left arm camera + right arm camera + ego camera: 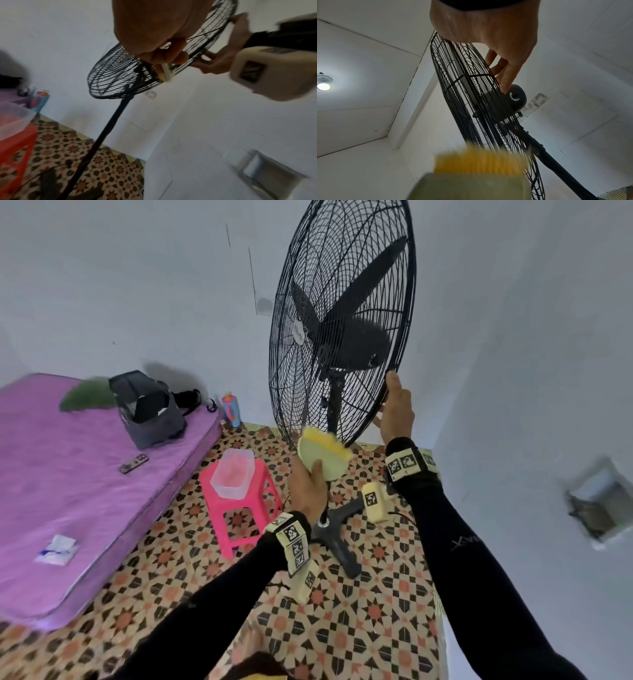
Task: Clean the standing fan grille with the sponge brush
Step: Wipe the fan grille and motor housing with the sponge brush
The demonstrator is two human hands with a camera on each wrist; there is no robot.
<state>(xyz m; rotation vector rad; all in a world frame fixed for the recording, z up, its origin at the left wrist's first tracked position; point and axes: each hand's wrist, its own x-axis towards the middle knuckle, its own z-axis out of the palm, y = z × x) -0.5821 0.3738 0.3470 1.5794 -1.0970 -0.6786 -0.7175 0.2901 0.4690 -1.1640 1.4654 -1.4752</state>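
A tall black standing fan fills the middle of the head view, its round wire grille (342, 302) turned edge-on toward the right wall. My left hand (310, 481) grips a sponge brush (323, 455) with a pale green body and yellow bristles, which touch the grille's bottom rim. In the left wrist view the brush (167, 73) shows edge-on under my left hand (154, 40), against the grille (116, 78). My right hand (394, 402) grips the grille's lower right rim, thumb in front. In the right wrist view the fingers (506, 75) lie on the rear grille (471, 94) and the brush (479, 169) is blurred.
A pink stool (239, 508) carrying a clear plastic tub (233, 472) stands left of the fan's cross base (339, 529). A purple mattress (68, 474) with a dark bag (147, 409) lies further left. A bottle (231, 409) stands by the wall. The wall corner is close on the right.
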